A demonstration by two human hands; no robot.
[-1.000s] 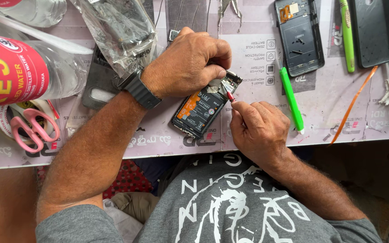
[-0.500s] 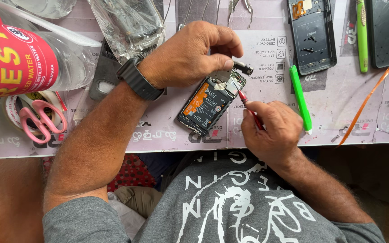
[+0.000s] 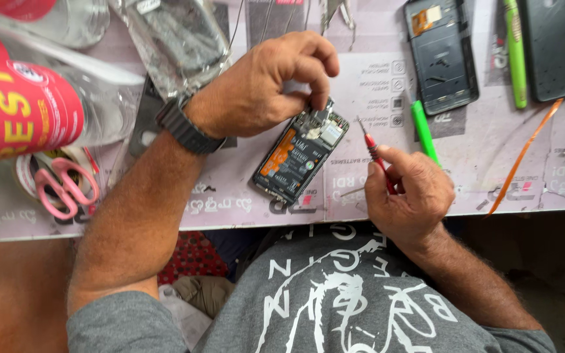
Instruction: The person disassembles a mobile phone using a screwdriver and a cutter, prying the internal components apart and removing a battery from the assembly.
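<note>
An opened phone with its back off lies tilted on the printed work mat, showing a dark battery with an orange label. My left hand, with a dark watch on the wrist, pinches a small part at the phone's top edge. My right hand grips a small red-handled screwdriver, whose tip is lifted just right of the phone, not touching it.
A large plastic bottle with a red label lies at left above pink-handled scissors. A clear plastic bag, a second phone frame, green tools, an orange strip and a dark panel lie on the mat.
My right hand pulled the screwdriver away from the phone's top corner to the right. My left hand's fingers stayed pinched at the phone's top edge.
</note>
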